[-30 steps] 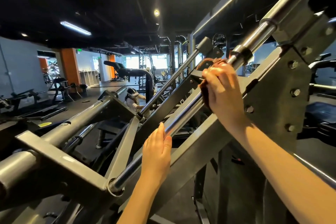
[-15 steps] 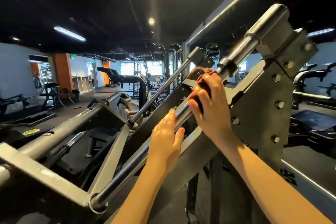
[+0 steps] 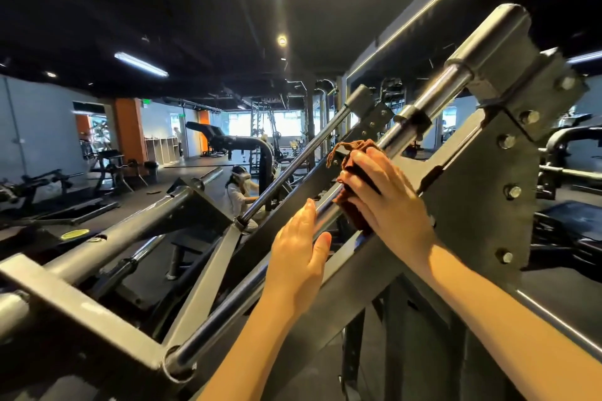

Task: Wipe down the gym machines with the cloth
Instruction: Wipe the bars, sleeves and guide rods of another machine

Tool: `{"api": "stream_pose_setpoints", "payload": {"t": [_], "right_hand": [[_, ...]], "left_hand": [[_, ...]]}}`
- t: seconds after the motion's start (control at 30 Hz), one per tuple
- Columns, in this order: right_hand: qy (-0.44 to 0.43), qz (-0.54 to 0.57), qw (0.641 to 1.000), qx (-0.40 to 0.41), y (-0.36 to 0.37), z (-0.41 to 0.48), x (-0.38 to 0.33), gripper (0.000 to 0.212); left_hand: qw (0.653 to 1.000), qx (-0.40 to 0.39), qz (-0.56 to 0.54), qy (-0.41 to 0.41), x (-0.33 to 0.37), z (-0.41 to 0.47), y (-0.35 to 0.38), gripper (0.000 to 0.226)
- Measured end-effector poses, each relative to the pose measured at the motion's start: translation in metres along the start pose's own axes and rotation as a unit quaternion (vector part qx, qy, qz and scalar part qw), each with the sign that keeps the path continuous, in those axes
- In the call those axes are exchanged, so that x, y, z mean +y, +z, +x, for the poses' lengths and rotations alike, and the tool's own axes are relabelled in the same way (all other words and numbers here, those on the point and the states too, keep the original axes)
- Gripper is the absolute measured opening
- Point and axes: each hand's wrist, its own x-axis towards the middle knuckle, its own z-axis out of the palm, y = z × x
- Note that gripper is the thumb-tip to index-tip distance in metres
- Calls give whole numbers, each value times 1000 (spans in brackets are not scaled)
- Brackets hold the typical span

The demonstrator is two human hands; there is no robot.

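Hands both sit on the chrome rod [image 3: 438, 93] of the machine. Left hand [image 3: 298, 257]: fingers straight and together, laid flat against the rod below its midpoint, gripping nothing. Right hand [image 3: 391, 202]: just above the left on the rod, fingers curled round the brown cloth [image 3: 348, 159] and clamping it to the rod.

Cloth position: wrapped round the rod under the right palm, below the black collar [image 3: 412, 119]. One frayed corner stands free on the far side of the rod, pointing up and left.

Rod orientation: the long axis runs diagonally, from the socket [image 3: 177, 365] at its lower left end to the bolted bracket plate [image 3: 508, 172] at its upper right end. A second rod [image 3: 293, 169] lies beyond it on a parallel line.

Task status (judgement): wiping is under way at mid-length of the rod. No visible mark separates cleaned metal from uncleaned, so the finished portion cannot be stated. Probably remaining are the stretch below the left hand down to the socket, the short stretch above the collar, the second rod, the bracket plate and the other machines behind the rod.
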Motion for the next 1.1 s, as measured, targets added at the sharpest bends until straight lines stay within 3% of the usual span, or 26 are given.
{"api": "stream_pose_setpoints", "payload": {"t": [0.07,0.17,0.27,0.37,0.47,0.6,0.67,0.83,0.9,1.03,1.1], "right_hand": [[-13,-38,999,-15,-11,9,23,42],[109,-29,994,9,-17,21,36,45],[203,6,979,31,0,9,0,42],[132,17,991,1,6,-8,-15,44],[72,-9,997,-10,-7,4,17,46],[198,23,979,49,-5,22,18,40],[209,31,975,62,5,13,-8,44],[22,4,1000,-12,-4,-2,0,44],[50,-22,998,6,-9,8,24,40],[220,23,972,76,1,9,1,40],[181,47,981,56,12,-6,-31,40]], "left_hand": [[1000,-4,-4,2,-1,-1,2,57],[1000,3,-9,-4,-4,-2,3,63],[1000,7,-15,-4,-4,-2,5,61],[1000,8,-8,-6,-4,-1,6,56],[1000,16,-11,-7,-4,-2,7,59],[1000,13,-25,-8,-3,-3,6,61],[999,14,-30,-5,-2,-3,5,63],[999,14,-34,-5,-4,-4,5,62],[999,14,-38,-5,-4,-4,5,62],[999,22,-39,-6,-5,-4,5,64],[999,25,-38,-1,-5,-4,6,63]]}}
